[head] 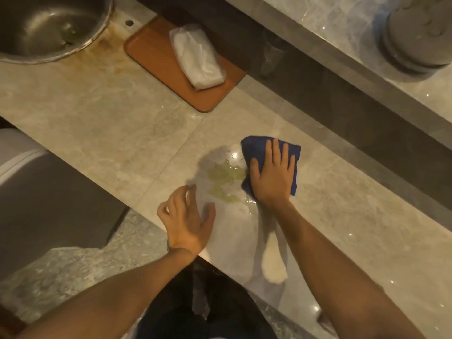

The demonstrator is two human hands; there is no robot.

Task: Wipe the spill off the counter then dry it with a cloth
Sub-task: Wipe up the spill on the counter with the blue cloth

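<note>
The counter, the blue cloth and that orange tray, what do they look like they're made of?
Counter: polished stone or stone-look tile, veined, glossy glints. Blue cloth: soft, matte fabric, probably microfibre, creased under the right hand. Orange tray: smooth, rounded corners; plastic or coated wood, unclear.

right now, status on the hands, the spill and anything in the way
Right hand flat on blue cloth, at spill's edge. Left hand open, empty, beside it. Yellowish spill still on counter. Nothing in the way.

no readable text, labels or numbers
</note>
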